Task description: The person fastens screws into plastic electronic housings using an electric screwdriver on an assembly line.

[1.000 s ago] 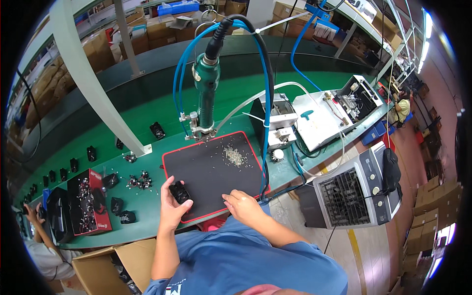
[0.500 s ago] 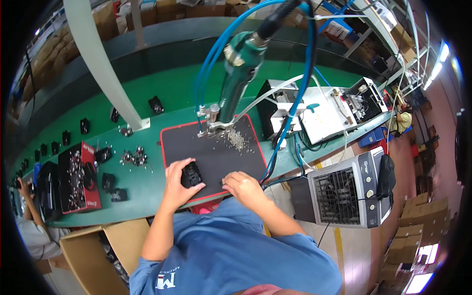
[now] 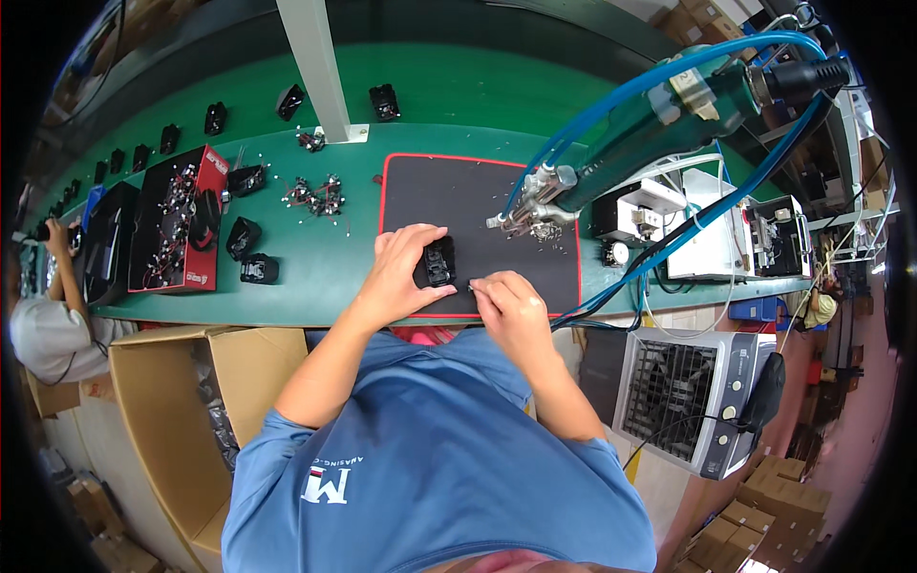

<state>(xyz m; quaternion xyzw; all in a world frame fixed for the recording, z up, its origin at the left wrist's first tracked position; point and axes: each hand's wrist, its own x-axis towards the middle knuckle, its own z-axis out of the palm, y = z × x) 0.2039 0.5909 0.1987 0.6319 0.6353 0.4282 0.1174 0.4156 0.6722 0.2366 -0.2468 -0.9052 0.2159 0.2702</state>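
My left hand (image 3: 394, 274) curls around a small black plastic housing (image 3: 439, 263), thumb and fingers on its sides, on the dark red-edged mat (image 3: 478, 196). Just right of the housing, my right hand (image 3: 513, 304) has its thumb and forefinger pinched together. A tiny piece shows at those fingertips, too small to name. A heap of small silvery screws (image 3: 546, 232) lies on the mat, partly hidden under the metal tip of a green power screwdriver (image 3: 635, 143) that hangs slanted above it.
Left on the green bench sit loose black housings (image 3: 243, 237), small wired parts (image 3: 315, 196) and a red box (image 3: 205, 215) of wired parts. A grey post (image 3: 315, 67) stands behind; blue hoses (image 3: 712, 224) cross at right. An open carton (image 3: 172, 430) and an air cooler (image 3: 693, 396) flank me.
My view has turned, so the bench and screwdriver appear shifted. The right fingertips have come nearer the housing. My left hand still holds it.
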